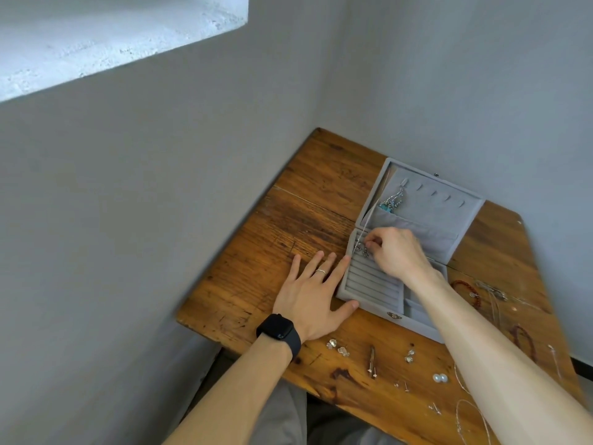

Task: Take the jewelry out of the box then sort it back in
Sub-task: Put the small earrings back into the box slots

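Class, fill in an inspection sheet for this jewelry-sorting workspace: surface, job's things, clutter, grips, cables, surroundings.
Surface: wooden table, worn and scratched, set in a corner.
Job's things: grey jewelry box open; beaded necklace hangs inside the lid; small earrings at the top ring row; pearl earrings, silver earrings and red bead bracelet loose on the table.
Clutter: nothing seen.
Grips: left hand flat on the table, fingers straight, touching the box's side; right hand pinches the small earrings.
Cables: nothing seen.
Surroundings: grey walls; white ledge above left.
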Motion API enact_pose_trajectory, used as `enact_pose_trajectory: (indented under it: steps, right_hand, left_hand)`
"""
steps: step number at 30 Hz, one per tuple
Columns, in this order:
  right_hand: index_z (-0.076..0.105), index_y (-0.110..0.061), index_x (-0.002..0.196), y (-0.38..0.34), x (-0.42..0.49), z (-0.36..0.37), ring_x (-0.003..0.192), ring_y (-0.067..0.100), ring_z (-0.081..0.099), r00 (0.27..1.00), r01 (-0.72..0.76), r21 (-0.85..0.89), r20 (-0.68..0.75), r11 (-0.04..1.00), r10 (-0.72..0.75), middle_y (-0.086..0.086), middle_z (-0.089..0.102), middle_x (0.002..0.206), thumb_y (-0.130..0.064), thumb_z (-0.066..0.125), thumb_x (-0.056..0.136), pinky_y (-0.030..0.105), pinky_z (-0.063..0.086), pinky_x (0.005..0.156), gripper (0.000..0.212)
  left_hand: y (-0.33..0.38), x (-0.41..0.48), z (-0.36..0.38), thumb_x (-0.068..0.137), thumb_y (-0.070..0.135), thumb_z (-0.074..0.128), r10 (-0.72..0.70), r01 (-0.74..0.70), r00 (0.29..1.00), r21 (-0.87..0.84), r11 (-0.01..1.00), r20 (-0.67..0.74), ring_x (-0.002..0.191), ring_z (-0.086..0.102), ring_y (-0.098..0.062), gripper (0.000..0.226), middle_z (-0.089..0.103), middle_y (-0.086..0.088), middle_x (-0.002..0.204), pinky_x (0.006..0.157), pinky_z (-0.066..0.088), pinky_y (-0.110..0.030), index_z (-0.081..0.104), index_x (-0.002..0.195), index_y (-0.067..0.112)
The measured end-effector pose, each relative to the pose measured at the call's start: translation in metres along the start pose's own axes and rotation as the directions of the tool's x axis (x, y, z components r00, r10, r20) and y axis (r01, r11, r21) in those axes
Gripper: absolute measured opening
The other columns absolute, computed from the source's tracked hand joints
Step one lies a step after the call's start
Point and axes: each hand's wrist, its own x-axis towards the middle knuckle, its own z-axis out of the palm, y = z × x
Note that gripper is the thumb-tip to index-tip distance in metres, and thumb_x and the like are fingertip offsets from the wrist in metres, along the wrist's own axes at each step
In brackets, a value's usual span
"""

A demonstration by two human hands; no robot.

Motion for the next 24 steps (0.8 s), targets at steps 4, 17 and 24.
enact_pose_trajectory:
  steps: [4, 17, 24]
  right_hand:
    - [0.074, -0.022, 0.103, -0.004, 0.008, -0.005, 0.104, 0.029, 0.067, 0.999, 0.013, -0.074, 0.035, 0.997, -0.011, 0.005, 0.075, 0.105, -0.023, 0.06, 0.097, 0.04, 0.054, 0.088, 0.015]
    - [0.075, -0.021, 0.107, -0.005, 0.008, 0.004, 0.095, 0.036, 0.069, 0.999, -0.023, -0.074, -0.049, 0.997, 0.02, 0.014, 0.074, 0.1, -0.022, 0.06, 0.097, 0.045, 0.059, 0.08, 0.018]
    - [0.074, -0.02, 0.113, -0.006, 0.005, 0.01, 0.099, 0.038, 0.068, 0.998, -0.026, -0.119, -0.064, 0.993, 0.019, 0.016, 0.073, 0.105, -0.022, 0.056, 0.1, 0.043, 0.058, 0.08, 0.023]
  left_hand:
    - [0.0, 0.0, 0.0, 0.093, 0.075, 0.022, -0.001, 0.001, 1.0, -0.002, 1.0, -0.004, 0.154, 0.003, -0.018, 0.082, 0.015, 0.002, 0.166, 0.123, -0.004, -0.052, -0.003, 0.159, 0.034]
    - [0.001, 0.001, 0.001, 0.092, 0.076, 0.022, -0.011, 0.011, 1.0, 0.006, 1.0, -0.01, 0.154, 0.004, -0.018, 0.082, 0.016, 0.003, 0.166, 0.123, -0.005, -0.05, -0.001, 0.159, 0.034]
    - [0.001, 0.001, 0.001, 0.092, 0.076, 0.021, -0.011, 0.011, 1.0, 0.014, 1.0, -0.007, 0.154, 0.005, -0.018, 0.082, 0.016, 0.003, 0.166, 0.123, -0.004, -0.05, -0.002, 0.159, 0.034]
